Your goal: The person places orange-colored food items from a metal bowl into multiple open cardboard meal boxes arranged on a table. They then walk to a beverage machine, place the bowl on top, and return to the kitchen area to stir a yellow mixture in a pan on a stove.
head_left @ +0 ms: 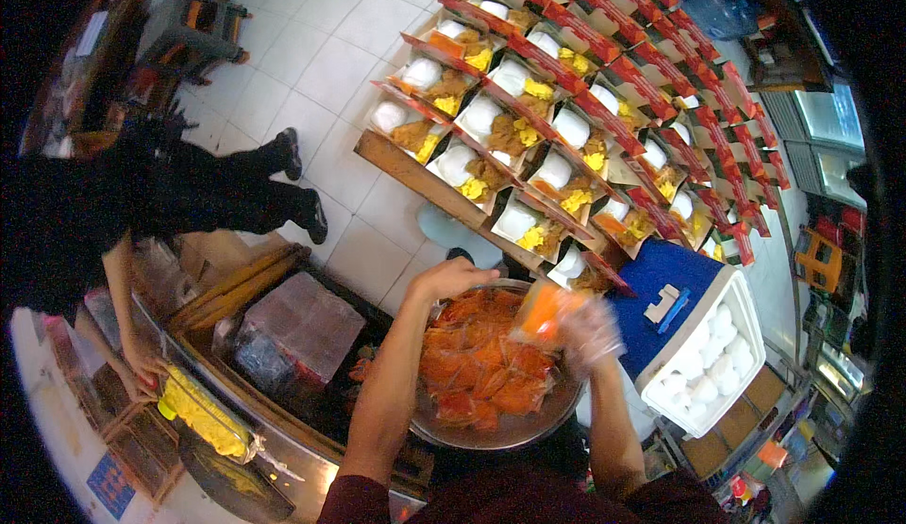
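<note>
My left hand (455, 279) grips the far left rim of a round metal bowl (514, 439) in front of my body, its forearm running along the bowl's left side. The bowl is full of small clear sachets of orange-red sauce (486, 359). Above its right side, my right hand (587, 335), in a clear plastic glove and blurred by motion, pinches an orange sauce sachet (538, 314). Just beyond the bowl stand rows of open red-and-white meal boxes (514, 220), holding wrapped white rice portions, fried brown pieces and yellow food.
A white tub (651, 394) of wrapped white portions, partly under a blue cover (661, 288), stands to the right. At left a person in black (66, 231) works at a tray of yellow food (208, 415). A wrapped stack (300, 326) lies left of my arm.
</note>
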A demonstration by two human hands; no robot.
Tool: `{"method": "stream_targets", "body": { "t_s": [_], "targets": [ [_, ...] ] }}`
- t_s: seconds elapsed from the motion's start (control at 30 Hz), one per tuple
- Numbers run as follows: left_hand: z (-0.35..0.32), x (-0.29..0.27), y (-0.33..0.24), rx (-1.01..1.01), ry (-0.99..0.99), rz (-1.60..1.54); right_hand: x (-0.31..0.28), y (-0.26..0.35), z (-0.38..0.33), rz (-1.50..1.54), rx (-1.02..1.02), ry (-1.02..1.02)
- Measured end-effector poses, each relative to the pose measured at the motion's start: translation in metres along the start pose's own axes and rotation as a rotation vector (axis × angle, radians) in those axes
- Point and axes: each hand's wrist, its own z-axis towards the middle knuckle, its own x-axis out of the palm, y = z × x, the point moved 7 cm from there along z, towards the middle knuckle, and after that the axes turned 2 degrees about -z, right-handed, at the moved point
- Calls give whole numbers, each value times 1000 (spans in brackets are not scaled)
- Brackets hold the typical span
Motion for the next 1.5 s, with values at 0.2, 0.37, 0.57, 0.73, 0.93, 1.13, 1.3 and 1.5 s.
{"method": "stream_targets", "body": {
  "t_s": [0.2,0.37,0.57,0.73,0.93,1.13,1.3,1.5],
  "targets": [
    [-13,0,2,-31,-4,-19,-53,35,88,-761,-218,-84],
    [-13,4,10,-15,-20,-109,14,-40,146,-1183,-238,174],
    [-12,5,20,36,-72,-108,55,-98,175,-1237,-69,290],
    [-14,5,36,-76,24,-88,48,-89,168,-1238,-178,110],
    [-13,0,27,63,-61,-112,53,-62,170,-1223,-171,224],
    [-16,-3,31,4,14,-200,16,51,102,-479,-41,-135],
    [-11,-10,16,-31,30,-74,132,51,28,-649,-136,557],
    [-9,-12,8,-28,11,49,253,-34,-35,-1084,-306,882]
  ]
}}
